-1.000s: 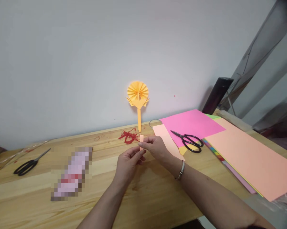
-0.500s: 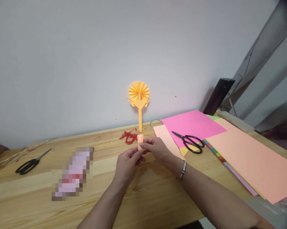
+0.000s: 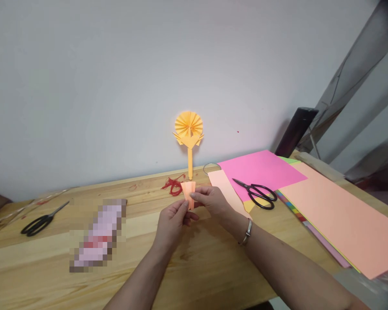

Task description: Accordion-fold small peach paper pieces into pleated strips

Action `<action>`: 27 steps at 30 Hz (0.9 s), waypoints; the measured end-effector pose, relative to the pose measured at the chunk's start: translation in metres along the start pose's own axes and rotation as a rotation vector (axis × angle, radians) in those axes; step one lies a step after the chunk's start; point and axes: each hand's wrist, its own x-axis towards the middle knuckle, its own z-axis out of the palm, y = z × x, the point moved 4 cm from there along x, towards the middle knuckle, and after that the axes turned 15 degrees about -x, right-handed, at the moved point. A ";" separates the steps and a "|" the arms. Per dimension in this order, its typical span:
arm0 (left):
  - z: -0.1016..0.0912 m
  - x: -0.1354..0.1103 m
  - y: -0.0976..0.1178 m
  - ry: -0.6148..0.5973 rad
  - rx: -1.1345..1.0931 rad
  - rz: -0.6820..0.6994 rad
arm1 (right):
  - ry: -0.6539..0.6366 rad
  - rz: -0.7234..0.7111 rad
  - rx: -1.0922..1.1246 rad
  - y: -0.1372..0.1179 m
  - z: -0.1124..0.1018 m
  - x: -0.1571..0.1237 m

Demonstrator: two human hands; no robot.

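A small piece of folded peach paper (image 3: 189,190), with creases running lengthwise and its top fanned out, is held upright between both hands. My left hand (image 3: 173,217) pinches its lower left part between thumb and fingers. At its right side, the thumb and fingers of my right hand (image 3: 210,200) grip it too. Fingers cover the paper's lower end. Just behind it lies a tangle of red thread (image 3: 174,186). Beyond that, a yellow folded-paper fan (image 3: 189,125) on a paper stick leans upright against the wall.
Black-handled scissors (image 3: 261,196) rest on pink paper (image 3: 261,170) at right, beside a peach strip (image 3: 224,185) and large peach sheets (image 3: 342,215). Other scissors (image 3: 38,224) and a blurred-out pinkish item (image 3: 98,234) lie at left. A dark cylinder (image 3: 295,131) leans at the back right.
The folded paper has widened from a narrow strip into a fan at its top, spreading leftward. Both hands stay nearly in place; the left thumb has shifted slightly lower left.
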 end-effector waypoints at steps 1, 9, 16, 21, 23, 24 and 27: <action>-0.001 0.000 0.000 0.005 -0.008 -0.002 | -0.008 0.011 0.026 0.003 0.000 0.001; -0.001 0.002 -0.001 0.029 -0.067 0.010 | 0.024 0.034 -0.020 0.014 -0.002 0.005; -0.003 0.002 -0.002 0.105 -0.159 -0.003 | 0.067 0.030 -0.014 0.012 -0.004 0.003; -0.005 0.002 -0.004 0.134 -0.175 0.001 | 0.097 0.036 -0.002 0.012 -0.004 0.003; -0.005 0.002 -0.004 0.132 -0.173 -0.001 | 0.096 0.034 -0.001 0.012 -0.004 0.003; -0.005 0.002 -0.004 0.129 -0.171 -0.002 | 0.096 0.037 0.000 0.013 -0.004 0.003; -0.006 0.003 -0.004 0.119 -0.173 0.000 | 0.096 0.042 0.004 0.014 -0.004 0.004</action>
